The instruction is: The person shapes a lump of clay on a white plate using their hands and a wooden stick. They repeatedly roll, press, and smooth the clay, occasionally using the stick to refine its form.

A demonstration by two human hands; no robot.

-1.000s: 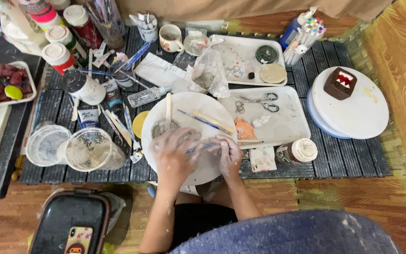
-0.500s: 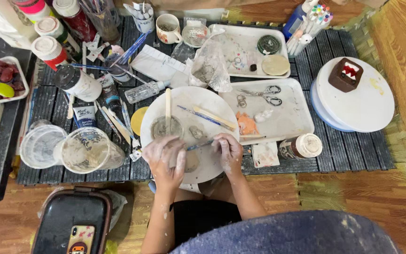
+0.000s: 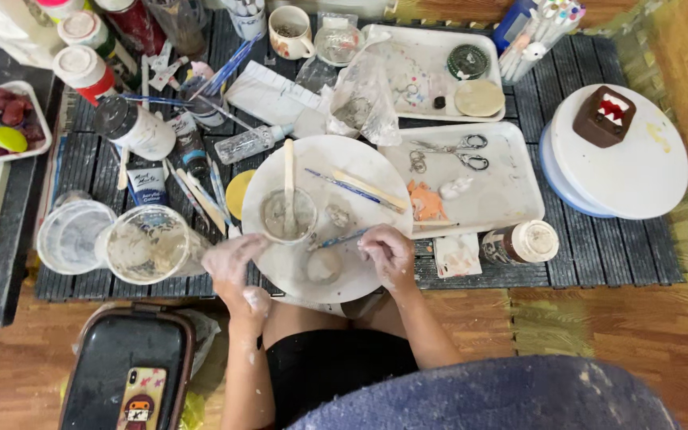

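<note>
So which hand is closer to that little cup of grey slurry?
Left. The left hand sits just below-left of the cup; the right hand is farther off, lower right, holding a brush.

Both hands low — left open, right curled.

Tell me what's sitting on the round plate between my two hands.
In the head view, a small flattened grey clay disc lies on the round white plate between the left hand and the right hand, which holds a thin blue brush.
</note>
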